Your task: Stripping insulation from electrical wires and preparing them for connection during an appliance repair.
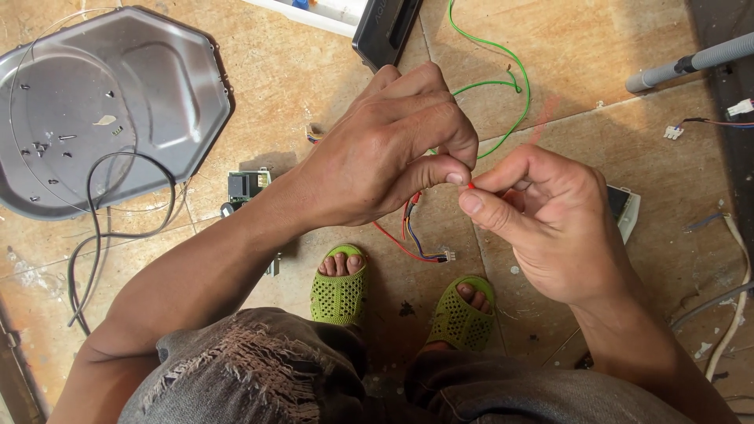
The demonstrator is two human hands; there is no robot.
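Hands pinched together here: my left hand and right hand both grip a red wire tip, wire bundle dangling underneath.

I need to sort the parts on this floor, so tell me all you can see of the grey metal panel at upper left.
The grey metal panel is an eight-sided, dished sheet-metal cover lying flat on the tiled floor, hollow side up. Loose screws and small bits lie inside. A black cable loops over its lower edge. Neither hand touches it.
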